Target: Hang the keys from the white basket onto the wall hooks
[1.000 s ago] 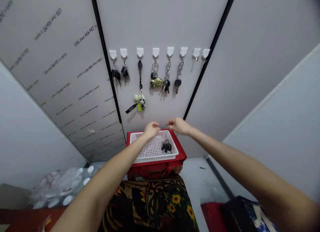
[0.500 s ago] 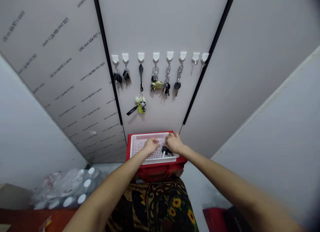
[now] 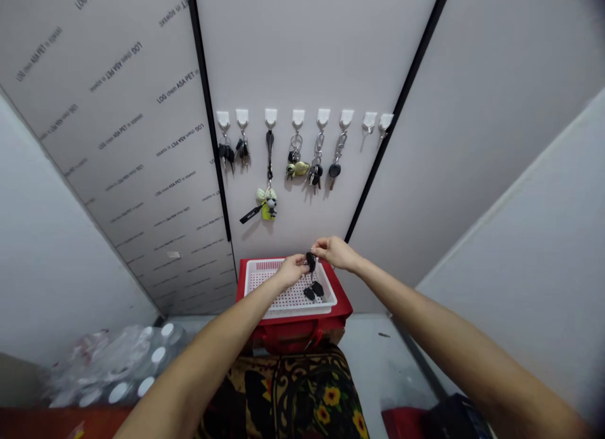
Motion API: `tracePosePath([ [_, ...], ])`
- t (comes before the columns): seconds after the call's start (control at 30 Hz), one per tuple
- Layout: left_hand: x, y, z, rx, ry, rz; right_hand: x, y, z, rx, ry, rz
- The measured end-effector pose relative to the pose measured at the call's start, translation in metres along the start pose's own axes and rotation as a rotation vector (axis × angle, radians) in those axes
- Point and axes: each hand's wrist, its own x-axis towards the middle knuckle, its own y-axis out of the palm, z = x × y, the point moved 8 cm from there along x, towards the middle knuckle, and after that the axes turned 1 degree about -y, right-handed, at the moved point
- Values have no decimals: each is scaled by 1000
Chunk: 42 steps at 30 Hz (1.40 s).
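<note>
Between my two hands, above the white basket (image 3: 250, 298), is a bunch of keys (image 3: 311, 261) with a black head. My right hand (image 3: 333, 251) pinches it near the top. The fingers of my left hand (image 3: 293, 269) close on its left side. More black-headed keys (image 3: 314, 291) are in the right part of the basket, below my hands; whether they join the held bunch I cannot tell. On the wall ahead, several key bunches hang from white hooks, among them one with a gold fish-like charm (image 3: 297, 169) and one with a small figure charm (image 3: 271, 206).
Two white hooks (image 3: 369, 121) at the right hold no keys. The basket stands on a red bag (image 3: 343, 307). Wrapped bottles (image 3: 158, 356) are on the left, and a flower-patterned cloth (image 3: 302, 395) lies in front of me. A dark strip (image 3: 363, 174) runs down the wall.
Both hands have come up from inside the basket, lifting a key bunch. My left hand has moved right to meet it. The view has shifted slightly.
</note>
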Motion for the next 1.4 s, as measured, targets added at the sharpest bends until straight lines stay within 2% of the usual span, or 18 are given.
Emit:
tracePosePath([
  [0.1,9,5,-25,-22,-50,-38,5,-34,10,253,36,-136],
  [0.27,33,20,-97,-108,56,-66,12,-115,36,515,-11,-424],
  [0.37,45,32,-141,-156,121,-84,17,-162,51,553,-64,-573],
  [0.47,56,45,-176,-164,168,-102,24,-200,62,556,-123,-713],
  [0.63,70,61,-210,-120,237,-107,38,-238,66,519,-111,-881],
  [0.77,75,67,-215,-80,251,-93,47,-251,57,479,-23,-981],
  [0.87,76,67,-209,-69,232,-65,54,-255,53,423,5,-992],
  [1.13,74,49,-191,-15,203,-77,61,-249,45,262,108,-1010],
  [1.23,64,39,-176,1,183,-105,63,-246,37,197,122,-985],
  [1.3,56,31,-161,14,163,-109,57,-241,31,123,93,-1012],
  [1.37,50,23,-140,35,126,-108,44,-227,26,-7,30,-1054],
  [1.4,47,18,-127,50,100,-110,37,-213,24,-86,-4,-1034],
])
